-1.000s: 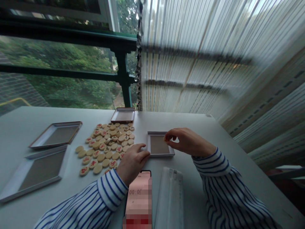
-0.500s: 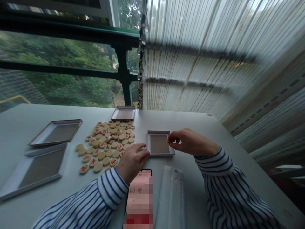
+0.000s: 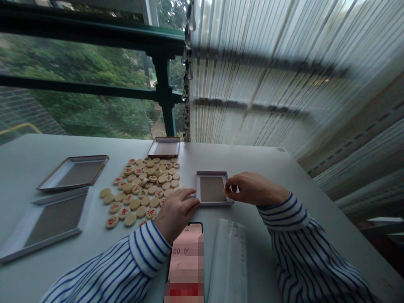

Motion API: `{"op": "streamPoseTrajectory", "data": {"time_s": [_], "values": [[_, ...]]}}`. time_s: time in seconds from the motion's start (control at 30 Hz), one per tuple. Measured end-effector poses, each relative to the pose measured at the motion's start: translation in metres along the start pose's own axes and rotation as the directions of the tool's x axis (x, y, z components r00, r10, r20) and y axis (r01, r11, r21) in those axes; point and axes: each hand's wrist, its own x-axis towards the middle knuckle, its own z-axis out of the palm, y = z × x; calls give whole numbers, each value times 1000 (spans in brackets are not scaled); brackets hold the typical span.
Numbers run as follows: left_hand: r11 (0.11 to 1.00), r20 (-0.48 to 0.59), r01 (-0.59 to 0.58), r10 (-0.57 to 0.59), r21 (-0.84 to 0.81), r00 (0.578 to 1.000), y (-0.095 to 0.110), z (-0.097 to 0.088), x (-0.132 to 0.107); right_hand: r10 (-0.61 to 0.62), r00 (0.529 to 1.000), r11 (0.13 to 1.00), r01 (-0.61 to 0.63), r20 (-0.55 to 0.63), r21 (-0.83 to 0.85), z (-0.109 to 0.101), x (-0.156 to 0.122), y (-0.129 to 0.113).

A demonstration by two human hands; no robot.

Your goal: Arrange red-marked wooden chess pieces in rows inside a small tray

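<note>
A small square grey tray (image 3: 212, 189) lies on the white table (image 3: 252, 158) in front of me. My left hand (image 3: 176, 210) rests flat on the table, its fingertips against the tray's left rim. My right hand (image 3: 252, 189) pinches the tray's right rim between thumb and fingers. Left of the tray lies a spread of round wooden game pieces (image 3: 142, 189), several marked with red or dark characters, several blank side up. The tray's inside looks bare.
Two larger flat trays (image 3: 53, 221) (image 3: 75, 172) lie at the left, and a small brown-rimmed tray (image 3: 164, 148) at the back by the window. A phone (image 3: 186, 256) and a clear plastic sleeve (image 3: 229, 256) lie near me. A pleated curtain (image 3: 284, 75) hangs behind the table.
My right hand has dropped from above the tray's far right corner to its right rim. My left hand has barely moved. The view has tilted slightly.
</note>
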Motion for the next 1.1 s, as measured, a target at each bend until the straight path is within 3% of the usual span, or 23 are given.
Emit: {"op": "streamPoseTrajectory", "data": {"time_s": [0.23, 0.83, 1.1], "values": [[1000, -31, -16, 16, 2, 999, -1, 2, 0, 35, 995, 999, -31, 98, -41, 7, 5, -2], [1000, -32, -4, 4, -11, 999, -3, 3, -2, 98, 976, 992, -79, 195, -101, 10, 7, -3], [1000, -20, 1, -1, -12, 1000, -2, 3, -2, 67, 979, 995, -52, 195, -81, 7, 6, -3]]}}
